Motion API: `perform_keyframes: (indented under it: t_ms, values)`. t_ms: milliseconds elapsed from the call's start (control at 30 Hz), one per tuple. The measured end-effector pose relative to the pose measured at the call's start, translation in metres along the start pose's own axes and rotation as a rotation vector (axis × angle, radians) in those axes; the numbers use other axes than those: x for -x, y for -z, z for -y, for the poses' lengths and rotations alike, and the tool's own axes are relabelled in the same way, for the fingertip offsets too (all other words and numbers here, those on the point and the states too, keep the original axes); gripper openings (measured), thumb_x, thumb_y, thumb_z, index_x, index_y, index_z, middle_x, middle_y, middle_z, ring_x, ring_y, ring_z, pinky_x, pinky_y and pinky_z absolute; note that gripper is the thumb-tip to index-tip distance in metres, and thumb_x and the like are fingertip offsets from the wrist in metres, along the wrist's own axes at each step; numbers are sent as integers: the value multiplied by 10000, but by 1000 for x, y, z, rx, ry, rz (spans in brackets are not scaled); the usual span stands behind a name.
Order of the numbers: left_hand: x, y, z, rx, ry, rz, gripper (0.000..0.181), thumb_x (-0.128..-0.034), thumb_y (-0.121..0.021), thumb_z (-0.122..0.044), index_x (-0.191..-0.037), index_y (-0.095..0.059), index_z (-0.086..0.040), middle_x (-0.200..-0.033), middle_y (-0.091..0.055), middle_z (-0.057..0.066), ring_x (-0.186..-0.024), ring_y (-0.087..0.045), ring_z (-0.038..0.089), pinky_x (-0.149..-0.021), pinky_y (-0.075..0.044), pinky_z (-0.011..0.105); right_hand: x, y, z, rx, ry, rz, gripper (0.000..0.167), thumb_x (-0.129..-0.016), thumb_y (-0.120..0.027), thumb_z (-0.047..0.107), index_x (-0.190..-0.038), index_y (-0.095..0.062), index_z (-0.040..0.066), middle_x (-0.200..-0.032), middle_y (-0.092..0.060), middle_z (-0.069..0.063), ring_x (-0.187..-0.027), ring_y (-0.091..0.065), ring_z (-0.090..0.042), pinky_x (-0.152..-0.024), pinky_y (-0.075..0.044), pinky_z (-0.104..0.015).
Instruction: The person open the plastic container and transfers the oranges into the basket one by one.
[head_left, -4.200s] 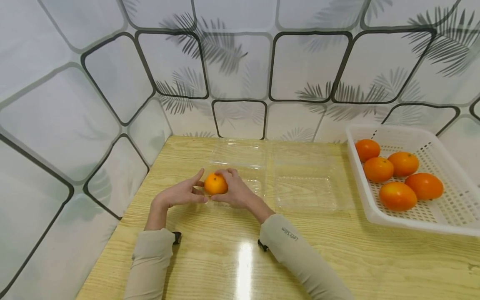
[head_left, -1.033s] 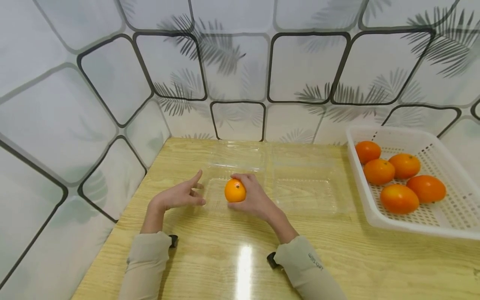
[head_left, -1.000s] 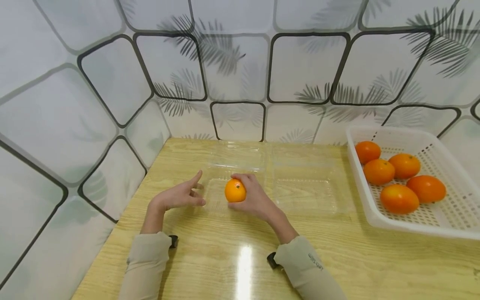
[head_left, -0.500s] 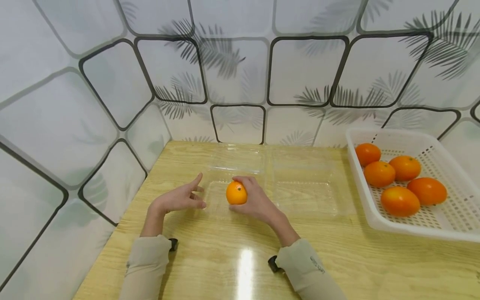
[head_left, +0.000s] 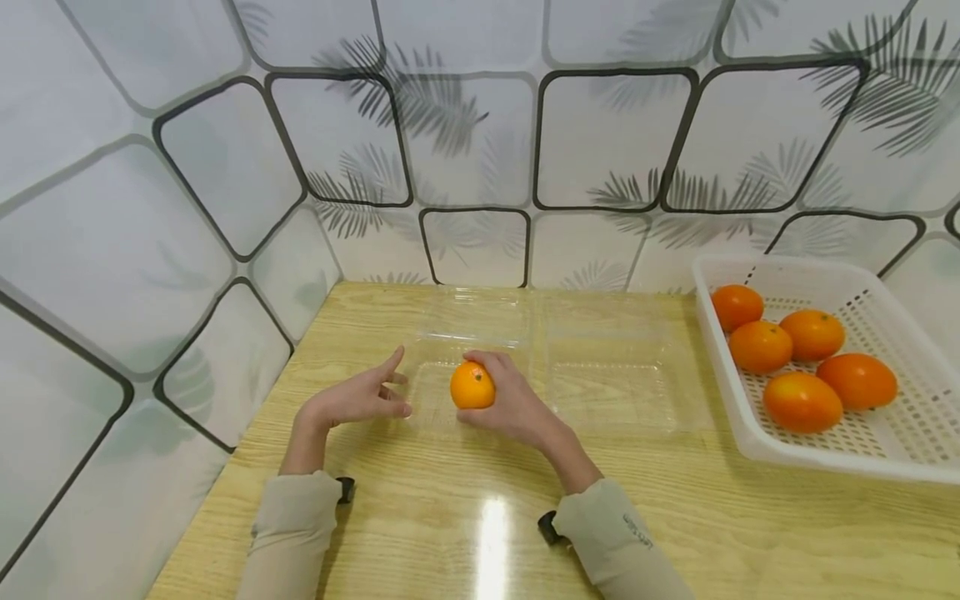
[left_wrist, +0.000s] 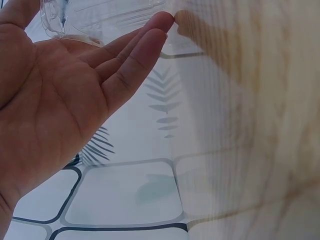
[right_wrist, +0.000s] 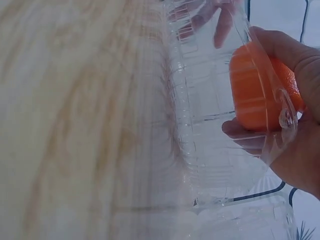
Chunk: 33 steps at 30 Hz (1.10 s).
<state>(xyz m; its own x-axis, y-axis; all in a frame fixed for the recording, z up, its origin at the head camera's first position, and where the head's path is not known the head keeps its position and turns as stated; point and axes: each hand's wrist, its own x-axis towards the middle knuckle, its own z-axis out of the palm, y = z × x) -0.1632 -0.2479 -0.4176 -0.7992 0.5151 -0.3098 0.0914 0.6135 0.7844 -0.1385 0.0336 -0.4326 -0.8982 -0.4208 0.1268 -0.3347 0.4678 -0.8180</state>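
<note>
My right hand [head_left: 512, 400] grips an orange [head_left: 471, 386] with thumb and fingers, over the left clear plastic clamshell box [head_left: 431, 400]. In the right wrist view the orange [right_wrist: 247, 87] shows partly through the box's clear wall [right_wrist: 200, 145], and the fingers curl about it. At the box's left side is my left hand [head_left: 358, 397], fingers extended and palm facing inward, holding nothing. The left wrist view shows its fingertips [left_wrist: 162, 22] by the table surface; whether they touch the box is unclear.
A second clear box [head_left: 611, 392] stands open to the right, its lid folded back toward the wall. Further right, a white perforated basket [head_left: 738, 408] holds several oranges [head_left: 802, 402]. Patterned sheeting [head_left: 480, 108] covers the wall behind and at left. The table [head_left: 420, 517] is wood-grained.
Since the oldest frame, my right hand has moved the orange rightward within the left box, away from my left hand. Over the last second both hands stay nearly still.
</note>
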Motion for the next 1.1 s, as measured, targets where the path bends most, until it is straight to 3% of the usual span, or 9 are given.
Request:
perform_keyframes:
  t_ms: [300, 600, 1100]
  values:
    - [1, -2, 0, -10, 12, -6, 1015, -950, -679, -245, -1595, 97, -139, -1537, -334, 286, -1183, -607, 295, -1014, -455, 509, 2, 16, 0, -37, 27, -41, 764, -778, -848, 179, -1447, -477, 165, -1414, -443, -74, -1107, -562, -263, -925, -508, -454]
    - [1, -1, 1, 9, -18, 21, 1012, -963, -661, -223, -1584, 131, -122, -1541, -303, 310, -1198, -593, 316, -1005, -455, 513, 9, 41, -3, -55, 28, -109, 774, -785, -836, 184, -1456, -452, 177, -1416, -434, -86, -1105, -561, -286, -919, -508, -465]
    - [2, -1, -1, 4, 1, 22, 1009, -967, -656, -230, -1584, 137, -144, -1556, -292, 288, -1213, -579, 316, -1017, -441, 517, 29, 94, -18, -53, -35, -244, 818, -810, -827, 208, -1503, -395, 163, -1466, -403, -99, -1125, -537, -313, -882, -511, -471]
